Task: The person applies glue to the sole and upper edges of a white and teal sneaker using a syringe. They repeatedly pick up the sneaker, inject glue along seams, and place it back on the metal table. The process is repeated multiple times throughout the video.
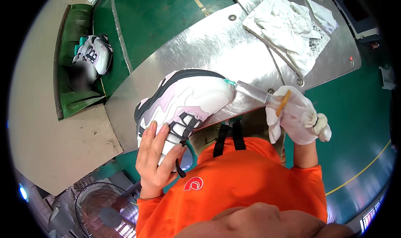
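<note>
My left hand (156, 156), bare, grips a white sneaker (188, 102) with pale pink panels, black trim and dark laces, holding it by the laced upper against the edge of a steel table (209, 45). My right hand (298, 114), in a white glove, holds a large clear syringe (257, 92) with a green needle hub. The needle tip touches the sneaker's side near the sole. A yellow stick lies across the gloved fingers.
A crumpled white cloth (288, 27) lies on a pad at the table's far right. Another sneaker (94, 54) of the same kind sits on a green conveyor at the left. A floor fan (104, 211) stands at the lower left. Green floor surrounds the table.
</note>
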`<action>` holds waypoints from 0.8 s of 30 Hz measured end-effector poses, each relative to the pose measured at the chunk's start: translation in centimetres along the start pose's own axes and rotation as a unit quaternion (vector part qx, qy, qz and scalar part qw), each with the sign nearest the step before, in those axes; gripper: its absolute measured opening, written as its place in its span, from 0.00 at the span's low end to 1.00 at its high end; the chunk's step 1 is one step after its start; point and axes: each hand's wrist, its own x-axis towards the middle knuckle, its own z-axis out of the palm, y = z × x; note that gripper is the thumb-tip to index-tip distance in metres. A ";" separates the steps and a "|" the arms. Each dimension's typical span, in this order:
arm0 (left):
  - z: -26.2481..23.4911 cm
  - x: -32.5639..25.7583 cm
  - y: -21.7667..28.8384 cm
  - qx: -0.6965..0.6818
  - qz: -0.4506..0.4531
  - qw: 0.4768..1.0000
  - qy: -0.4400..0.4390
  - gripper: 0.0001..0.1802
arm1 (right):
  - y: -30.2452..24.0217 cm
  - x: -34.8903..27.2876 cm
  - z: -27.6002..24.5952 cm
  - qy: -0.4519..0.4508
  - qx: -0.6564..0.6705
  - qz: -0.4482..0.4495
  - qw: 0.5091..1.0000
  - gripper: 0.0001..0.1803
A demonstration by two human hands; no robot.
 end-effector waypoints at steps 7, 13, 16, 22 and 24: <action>0.7 -0.7 0.7 0.021 0.006 1.000 0.013 0.16 | 2.3 -1.5 -0.6 -0.029 0.037 -0.077 0.996 0.70; 1.2 -1.3 0.8 0.037 0.025 0.998 0.037 0.14 | 2.5 -2.5 0.1 -0.023 0.047 -0.089 0.995 0.67; 1.4 -1.4 0.6 0.041 0.033 0.998 0.040 0.14 | 2.6 -2.9 1.0 -0.008 0.035 -0.097 0.995 0.65; 1.0 -1.5 0.4 0.044 0.034 0.998 0.031 0.12 | 1.5 -3.1 4.1 0.047 -0.078 -0.052 0.994 0.63; 0.7 -1.3 0.5 0.038 0.031 0.999 0.023 0.12 | 1.8 -3.3 5.4 0.079 -0.086 -0.069 0.991 0.62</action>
